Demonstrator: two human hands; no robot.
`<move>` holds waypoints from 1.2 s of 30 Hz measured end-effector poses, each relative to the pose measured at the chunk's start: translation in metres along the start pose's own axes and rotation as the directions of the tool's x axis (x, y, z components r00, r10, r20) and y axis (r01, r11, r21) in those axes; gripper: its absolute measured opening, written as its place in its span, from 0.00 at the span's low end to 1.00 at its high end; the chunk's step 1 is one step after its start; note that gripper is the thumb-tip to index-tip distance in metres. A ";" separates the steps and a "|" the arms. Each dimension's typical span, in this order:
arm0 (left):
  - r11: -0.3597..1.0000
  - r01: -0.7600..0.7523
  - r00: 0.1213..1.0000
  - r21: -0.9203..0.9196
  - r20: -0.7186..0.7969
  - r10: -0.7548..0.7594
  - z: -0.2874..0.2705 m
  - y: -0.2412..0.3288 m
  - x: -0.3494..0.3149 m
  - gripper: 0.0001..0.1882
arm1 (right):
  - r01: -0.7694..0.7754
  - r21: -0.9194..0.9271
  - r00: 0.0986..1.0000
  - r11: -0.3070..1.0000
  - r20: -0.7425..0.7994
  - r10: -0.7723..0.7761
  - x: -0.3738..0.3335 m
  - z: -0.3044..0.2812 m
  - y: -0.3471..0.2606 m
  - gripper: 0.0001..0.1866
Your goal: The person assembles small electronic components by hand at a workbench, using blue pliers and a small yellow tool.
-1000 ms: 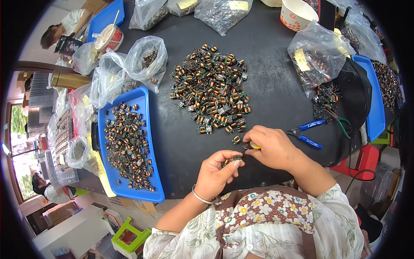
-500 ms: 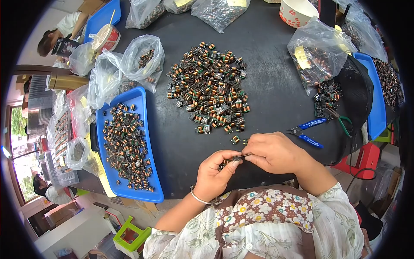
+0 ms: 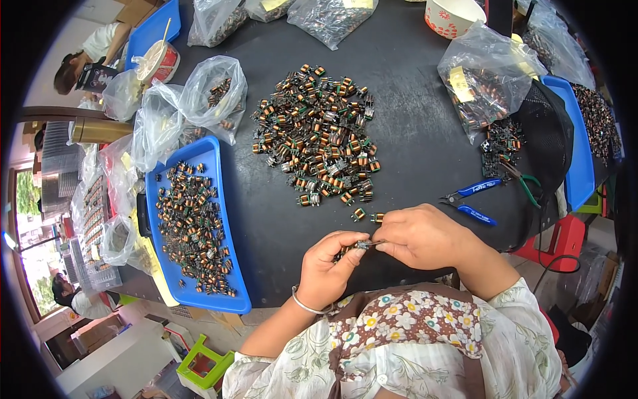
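Observation:
My left hand [image 3: 330,264] is closed around small copper-wound coils; one coil [image 3: 362,245] pokes out between thumb and forefinger. Close against it, my right hand [image 3: 420,237] pinches a thin, dark metal piece [image 3: 378,242] whose tip meets that coil. Whether this is a tool or a pin cannot be made out. Two loose coils, one of them a green-edged coil [image 3: 359,214], lie just beyond my hands. Farther out on the black table rests a big heap of coils [image 3: 318,133] with copper windings and dark pins.
A blue tray [image 3: 240,292] of coils stands at left, beside open plastic bags [image 3: 214,93]. Blue-handled cutters [image 3: 480,189] and green-handled pliers [image 3: 528,186] lie at right, near a filled bag [image 3: 484,83] and another blue tray [image 3: 577,133]. A person [image 3: 100,50] sits at the far left.
The whole view has shifted slightly, so the table things sit a little farther left. My hands stay together at the coil, and the loose coil beside my right hand shows more.

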State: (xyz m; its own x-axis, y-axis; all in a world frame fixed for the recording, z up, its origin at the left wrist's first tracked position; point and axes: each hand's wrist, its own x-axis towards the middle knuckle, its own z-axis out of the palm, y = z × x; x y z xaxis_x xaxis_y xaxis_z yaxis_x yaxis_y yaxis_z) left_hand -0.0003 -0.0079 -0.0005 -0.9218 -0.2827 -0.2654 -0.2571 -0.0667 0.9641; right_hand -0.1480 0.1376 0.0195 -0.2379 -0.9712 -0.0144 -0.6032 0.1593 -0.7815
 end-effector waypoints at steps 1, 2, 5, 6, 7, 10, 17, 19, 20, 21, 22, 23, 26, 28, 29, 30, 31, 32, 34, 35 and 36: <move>0.998 0.039 0.999 -0.045 -0.001 -0.039 0.000 0.002 0.000 0.09 | -0.001 0.028 1.000 1.000 -0.001 0.001 0.000 0.001 0.000 0.05; 0.998 0.039 0.999 -0.045 0.000 -0.039 0.000 0.004 0.000 0.09 | -0.002 0.028 1.000 1.000 -0.001 0.002 0.000 0.002 0.001 0.05; 0.990 0.091 0.996 -0.110 0.001 -0.091 -0.001 0.005 0.001 0.10 | -0.008 0.097 0.996 0.995 -0.093 0.017 0.001 0.006 -0.001 0.05; 0.992 0.081 0.997 -0.095 -0.006 -0.082 -0.001 0.005 0.000 0.10 | -0.008 0.056 0.995 0.998 -0.095 0.014 0.001 0.006 -0.001 0.05; 0.994 0.072 0.997 -0.080 -0.013 -0.073 -0.001 0.004 0.000 0.10 | -0.009 0.015 0.995 1.000 -0.098 0.010 0.001 0.007 -0.002 0.05; 1.000 -0.011 1.000 -0.009 -0.011 0.011 -0.001 -0.001 0.000 0.10 | 0.004 -0.059 0.999 0.998 -0.045 -0.007 0.000 0.006 -0.004 0.04; 0.997 -0.056 0.998 0.058 -0.001 0.056 -0.001 0.004 0.002 0.09 | 0.009 -0.098 0.998 0.995 -0.058 -0.014 0.001 0.011 -0.007 0.08; 0.955 -0.187 0.982 0.232 0.006 0.191 -0.001 0.007 0.004 0.09 | -0.007 -0.112 0.997 0.994 -0.072 -0.001 0.000 0.013 -0.008 0.08; 0.955 -0.187 0.982 0.232 0.007 0.191 -0.001 0.008 0.004 0.09 | -0.008 -0.112 0.997 0.994 -0.072 0.000 0.000 0.013 -0.009 0.08; 0.944 -0.208 0.977 0.255 -0.002 0.215 -0.001 0.009 0.004 0.09 | -0.026 -0.118 0.998 0.993 -0.057 0.019 0.000 0.013 -0.010 0.06; 0.933 -0.228 0.971 0.278 -0.009 0.240 0.000 0.009 0.005 0.09 | -0.044 -0.123 0.998 0.991 -0.042 0.039 -0.001 0.012 -0.011 0.04; 0.933 -0.229 0.971 0.278 -0.008 0.240 0.000 0.009 0.005 0.09 | -0.045 -0.123 0.998 0.991 -0.042 0.040 -0.001 0.012 -0.011 0.04; 0.933 -0.223 0.972 0.283 -0.007 0.235 0.000 0.010 0.005 0.09 | -0.032 -0.112 0.999 0.993 -0.030 0.029 0.001 0.008 -0.010 0.04; 0.961 -0.172 0.984 0.218 0.000 0.176 0.000 0.009 0.003 0.09 | 0.010 -0.077 0.999 0.997 0.032 -0.008 0.001 0.004 -0.007 0.04; 0.961 -0.171 0.985 0.219 0.000 0.175 0.000 0.009 0.002 0.09 | 0.011 -0.077 0.999 0.997 0.031 -0.009 0.001 0.002 -0.006 0.04; 0.993 -0.075 0.997 0.090 -0.001 0.076 0.000 0.007 0.001 0.09 | 0.032 -0.031 0.999 0.999 0.019 -0.032 0.001 0.000 -0.004 0.05; 0.999 0.024 1.000 -0.041 0.010 -0.024 0.000 0.007 0.000 0.09 | 0.055 0.015 0.998 0.998 0.007 -0.055 0.001 0.000 -0.004 0.07; 0.999 0.023 1.000 -0.040 0.008 -0.023 0.000 0.009 0.001 0.09 | 0.057 0.015 0.998 0.998 0.007 -0.057 0.002 0.001 -0.003 0.07; 0.932 0.234 0.972 -0.276 0.044 -0.231 0.000 0.017 0.005 0.08 | -0.018 0.161 0.991 0.987 -0.128 0.039 0.002 0.004 0.000 0.07; 0.933 0.234 0.972 -0.275 0.045 -0.230 0.000 0.016 0.005 0.08 | -0.018 0.161 0.991 0.987 -0.130 0.039 0.002 0.002 0.000 0.07; 0.915 0.266 0.963 -0.302 0.047 -0.264 -0.001 0.016 0.005 0.08 | -0.069 0.145 0.992 0.987 -0.092 0.083 0.003 -0.001 -0.001 0.07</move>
State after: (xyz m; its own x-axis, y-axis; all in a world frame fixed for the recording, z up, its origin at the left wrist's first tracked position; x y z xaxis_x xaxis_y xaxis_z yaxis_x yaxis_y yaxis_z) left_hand -0.0083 -0.0113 0.0137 -0.8335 -0.2101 -0.5110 -0.3928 -0.4253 0.8154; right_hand -0.1487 0.1352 0.0204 -0.3563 -0.9341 -0.0214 -0.4684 0.1984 -0.8609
